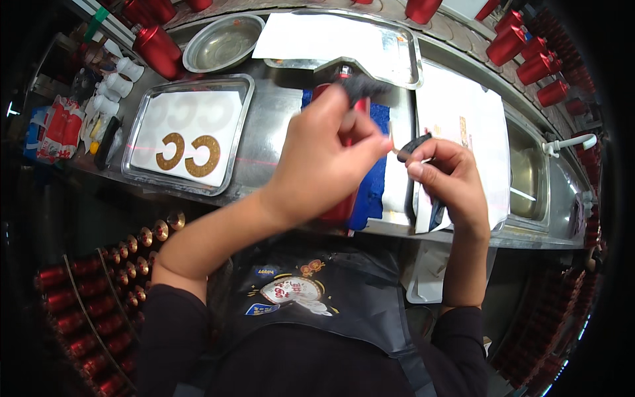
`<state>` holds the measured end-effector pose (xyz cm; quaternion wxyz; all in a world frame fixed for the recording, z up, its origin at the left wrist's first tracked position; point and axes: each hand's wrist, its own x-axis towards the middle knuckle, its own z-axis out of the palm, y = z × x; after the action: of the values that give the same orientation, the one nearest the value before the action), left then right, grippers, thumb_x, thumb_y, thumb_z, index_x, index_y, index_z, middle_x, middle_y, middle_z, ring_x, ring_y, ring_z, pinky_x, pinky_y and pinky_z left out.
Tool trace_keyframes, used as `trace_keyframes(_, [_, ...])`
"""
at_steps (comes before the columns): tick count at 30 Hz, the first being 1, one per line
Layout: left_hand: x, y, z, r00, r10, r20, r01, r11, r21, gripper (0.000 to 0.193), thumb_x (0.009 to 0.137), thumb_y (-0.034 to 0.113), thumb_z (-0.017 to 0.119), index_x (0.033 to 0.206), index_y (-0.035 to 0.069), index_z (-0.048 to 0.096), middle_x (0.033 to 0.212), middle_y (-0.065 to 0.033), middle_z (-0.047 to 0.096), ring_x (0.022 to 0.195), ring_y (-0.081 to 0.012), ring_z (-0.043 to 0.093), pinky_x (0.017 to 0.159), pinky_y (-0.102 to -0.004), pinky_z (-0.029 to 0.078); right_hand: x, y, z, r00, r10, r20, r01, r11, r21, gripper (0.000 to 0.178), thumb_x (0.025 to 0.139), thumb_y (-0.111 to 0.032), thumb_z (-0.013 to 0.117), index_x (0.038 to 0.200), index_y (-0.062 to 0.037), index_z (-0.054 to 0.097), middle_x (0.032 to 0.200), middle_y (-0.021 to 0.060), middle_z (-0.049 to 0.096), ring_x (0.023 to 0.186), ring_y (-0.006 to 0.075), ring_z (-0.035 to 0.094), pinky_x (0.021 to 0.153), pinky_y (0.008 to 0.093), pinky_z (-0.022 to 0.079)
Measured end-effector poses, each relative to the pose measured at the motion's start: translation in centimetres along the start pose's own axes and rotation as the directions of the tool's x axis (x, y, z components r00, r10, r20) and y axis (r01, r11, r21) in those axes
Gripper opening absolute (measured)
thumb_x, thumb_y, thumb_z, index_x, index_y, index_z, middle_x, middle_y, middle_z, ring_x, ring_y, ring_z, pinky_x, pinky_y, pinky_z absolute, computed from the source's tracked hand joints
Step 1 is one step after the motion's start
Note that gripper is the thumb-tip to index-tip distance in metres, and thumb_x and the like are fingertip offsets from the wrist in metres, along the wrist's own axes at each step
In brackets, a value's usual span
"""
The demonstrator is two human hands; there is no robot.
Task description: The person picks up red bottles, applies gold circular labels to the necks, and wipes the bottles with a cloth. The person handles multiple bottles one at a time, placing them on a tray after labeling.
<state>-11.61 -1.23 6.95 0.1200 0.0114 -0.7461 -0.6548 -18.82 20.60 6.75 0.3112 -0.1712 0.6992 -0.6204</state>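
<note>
My left hand (324, 152) is raised over the middle of the counter, fingers drawn together in a pinch; what is in them is too small and blurred to name. A dark, fuzzy piece (364, 87) shows just beyond its fingers, smeared by motion. Close by on the right, my right hand (453, 175) is closed at thumb and forefinger on a small thin piece, beside a black object (418, 142) I cannot identify. Below my left hand a red bottle (338, 210) lies on a blue cloth (376, 188), largely hidden.
Left, a metal tray (245, 99) holds white paper with two gold C-shaped pieces (203, 157). Behind stand a metal bowl (223, 45) and another tray covered by white paper (311, 36). A sink (532, 175) is at right. Red bottles (157, 51) line the surroundings.
</note>
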Motion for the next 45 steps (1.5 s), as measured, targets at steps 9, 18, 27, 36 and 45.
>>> trace_keyframes(9, [-11.6,-4.4,-0.8,0.922,-0.22,-0.319,0.171,0.97,-0.174,0.039,0.089,0.001,0.075,0.124,-0.001,0.058,0.08,0.0019,0.068,0.068,-0.0002,0.056,0.062,-0.0172,0.043,-2.1,4.0,7.1,0.991,0.133,0.012,-0.133,0.99,-0.05,0.013,0.09,-0.012,0.077,0.088,-0.0003,0.07,0.083,-0.0024,0.062,0.076,0.0031,0.055,0.068,0.019,0.042])
trace_keyframes(18, [-11.4,-6.3,-1.7,0.919,-0.212,-0.332,0.141,0.964,-0.223,0.023,0.088,0.004,0.077,0.101,0.004,0.057,0.079,0.0025,0.066,0.066,-0.0002,0.055,0.062,-0.018,0.043,-2.7,4.6,9.2,0.992,0.039,-0.124,-0.052,0.994,-0.1,0.011,0.09,-0.009,0.076,0.087,-0.0015,0.067,0.083,-0.0049,0.058,0.065,-0.0023,0.049,0.058,0.0161,0.035])
trace_keyframes(27, [-10.7,-8.0,-2.7,0.917,-0.23,-0.326,0.143,0.952,-0.271,0.026,0.089,0.003,0.075,0.109,0.002,0.059,0.078,0.0034,0.064,0.065,0.0009,0.051,0.06,-0.0167,0.041,-1.0,5.4,10.5,0.98,0.012,-0.199,-0.069,0.958,-0.28,0.01,0.09,-0.005,0.074,0.085,-0.0014,0.067,0.078,-0.0038,0.058,0.06,-0.0018,0.051,0.053,0.0165,0.033])
trace_keyframes(36, [-9.9,-8.6,-5.0,0.994,0.008,-0.109,0.018,0.97,0.243,0.078,0.082,0.005,0.073,0.151,0.0,0.038,0.146,-0.0171,0.056,0.141,-0.0311,0.047,0.119,-0.0433,0.03,-1.4,5.2,11.0,0.974,-0.102,-0.204,0.048,0.966,-0.255,0.009,0.09,-0.006,0.075,0.086,-0.0023,0.068,0.07,-0.0052,0.058,0.058,-0.0012,0.049,0.053,0.0167,0.033])
trace_keyframes(45, [-9.3,-9.0,-3.9,0.958,0.28,-0.06,-0.208,0.824,0.528,0.086,0.07,0.008,0.082,0.148,0.0,0.045,0.129,-0.0193,0.066,0.129,-0.032,0.058,0.123,-0.0591,0.017,-1.6,5.5,9.4,0.977,0.058,-0.204,-0.069,0.997,-0.045,0.009,0.092,-0.01,0.073,0.09,-0.0043,0.066,0.072,-0.0066,0.058,0.059,-0.0019,0.045,0.053,0.0167,0.031])
